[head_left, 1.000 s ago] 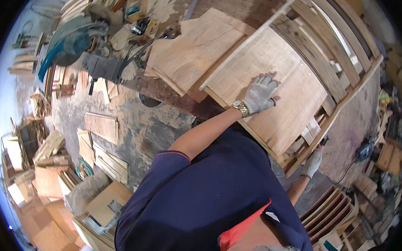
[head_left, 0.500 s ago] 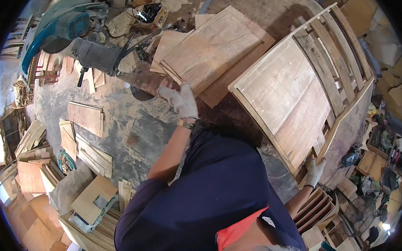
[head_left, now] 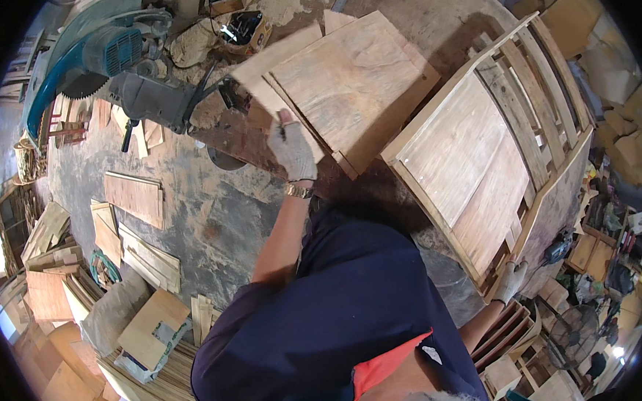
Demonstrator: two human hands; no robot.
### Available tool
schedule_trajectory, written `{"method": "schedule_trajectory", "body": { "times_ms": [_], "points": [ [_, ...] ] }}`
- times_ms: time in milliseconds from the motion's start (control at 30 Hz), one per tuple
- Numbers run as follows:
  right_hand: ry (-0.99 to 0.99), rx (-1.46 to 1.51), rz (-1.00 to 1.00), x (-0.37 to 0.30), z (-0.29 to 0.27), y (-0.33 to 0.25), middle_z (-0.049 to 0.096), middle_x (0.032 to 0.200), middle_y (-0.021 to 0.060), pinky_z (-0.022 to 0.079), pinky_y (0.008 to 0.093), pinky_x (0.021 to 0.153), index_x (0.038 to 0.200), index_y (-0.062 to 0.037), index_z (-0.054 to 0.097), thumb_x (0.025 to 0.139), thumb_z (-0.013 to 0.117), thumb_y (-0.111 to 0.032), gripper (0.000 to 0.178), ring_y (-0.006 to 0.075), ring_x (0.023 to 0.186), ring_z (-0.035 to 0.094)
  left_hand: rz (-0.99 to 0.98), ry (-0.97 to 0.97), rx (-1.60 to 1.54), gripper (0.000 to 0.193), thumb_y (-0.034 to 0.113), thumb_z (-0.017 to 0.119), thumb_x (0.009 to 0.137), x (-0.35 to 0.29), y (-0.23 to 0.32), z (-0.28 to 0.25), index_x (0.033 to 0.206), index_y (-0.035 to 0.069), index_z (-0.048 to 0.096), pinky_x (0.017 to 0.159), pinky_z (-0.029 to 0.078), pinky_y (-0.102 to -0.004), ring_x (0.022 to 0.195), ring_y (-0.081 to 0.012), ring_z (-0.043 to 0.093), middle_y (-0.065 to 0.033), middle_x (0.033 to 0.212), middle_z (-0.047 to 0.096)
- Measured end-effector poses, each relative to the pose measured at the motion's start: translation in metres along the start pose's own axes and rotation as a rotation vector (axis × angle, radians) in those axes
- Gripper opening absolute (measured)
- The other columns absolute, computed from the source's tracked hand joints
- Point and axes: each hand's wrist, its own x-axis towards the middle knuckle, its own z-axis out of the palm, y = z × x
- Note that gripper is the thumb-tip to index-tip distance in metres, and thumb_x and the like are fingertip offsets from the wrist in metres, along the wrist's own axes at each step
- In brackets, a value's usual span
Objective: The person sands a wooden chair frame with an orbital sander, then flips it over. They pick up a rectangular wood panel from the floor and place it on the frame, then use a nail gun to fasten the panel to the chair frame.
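My left hand (head_left: 292,149), in a pale work glove, grips the near edge of a thin plywood sheet (head_left: 272,67), thumb on top. That sheet juts out leftward beside a plywood panel (head_left: 354,73) lying on a wider brown board (head_left: 419,91). My right hand (head_left: 510,282), also gloved, is closed around the near rail of a slatted wooden frame (head_left: 538,103), at its lower right corner. Two light plywood pieces (head_left: 454,152) fill the frame's left part, and bare slats cross its right part.
A teal power saw (head_left: 110,52) with a toothed blade stands at the upper left. Nearby is a box of tools (head_left: 241,30). Thin plywood offcuts (head_left: 136,199) lie on the dusty floor at left, with stacked sheets (head_left: 152,380) below. Clutter and a wooden rack (head_left: 502,333) line the right.
My left hand has gone from open beside the stack to gripping a plywood sheet, which now sticks out farther left. My right hand stays at the frame, which appears slightly shifted right.
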Motion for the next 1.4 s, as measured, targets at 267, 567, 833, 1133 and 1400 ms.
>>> {"method": "schedule_trajectory", "body": {
  "times_ms": [267,567,833,1133,1400],
  "points": [
    [-0.066,-0.138,0.035,0.004,0.014,0.012,0.062,0.094,0.0129,0.048,0.0345,0.078,0.137,0.0085,0.050,0.100,0.062,-0.033,0.057,0.0224,0.084,0.056,0.506,0.444,-0.112,0.036,0.028,0.061,0.104,0.088,0.056,-0.069,0.077,0.011,0.043,0.058,0.028,-0.0283,0.065,-0.0091,0.033,0.0042,0.072,0.039],
    [-0.121,-0.036,0.091,0.000,0.014,0.010,0.061,0.091,0.0122,0.046,0.0329,0.073,0.117,0.0059,0.054,0.101,0.063,-0.035,0.045,0.0192,0.080,0.053,0.366,0.209,0.081,0.038,0.025,0.062,0.104,0.111,0.051,-0.064,0.129,-0.002,0.055,0.087,0.049,-0.0315,0.101,-0.0127,0.056,-0.0070,0.116,0.065],
    [-0.086,-0.050,0.121,-0.004,0.013,0.005,0.062,0.093,0.0123,0.047,0.0334,0.078,0.115,0.0065,0.056,0.102,0.061,-0.036,0.045,0.0199,0.084,0.053,-0.655,-0.035,-0.074,0.026,0.027,0.063,0.101,0.003,-0.055,-0.021,0.116,0.006,0.059,0.066,0.048,-0.0313,0.078,-0.0123,0.057,-0.0049,0.103,0.065],
    [-0.013,0.125,0.083,-0.007,0.008,-0.011,0.064,0.109,0.0103,0.049,0.0338,0.089,0.140,0.0031,0.054,0.101,0.063,-0.039,0.058,0.0197,0.099,0.058,0.109,-0.343,0.498,0.013,0.014,0.061,0.098,0.040,-0.035,-0.032,0.105,0.003,0.061,0.075,0.056,-0.0407,0.082,-0.0229,0.067,-0.0067,0.096,0.064],
    [0.251,-0.013,0.170,-0.058,-0.016,-0.013,0.070,0.109,0.0217,0.052,0.0399,0.091,0.132,0.0038,0.060,0.103,0.059,-0.042,0.054,0.0285,0.100,0.069,0.205,-0.180,0.053,0.072,0.030,0.069,0.098,0.058,0.010,-0.020,0.154,-0.003,0.036,0.112,0.040,-0.0423,0.127,-0.0324,0.050,-0.0225,0.143,0.050]
  ]
}}
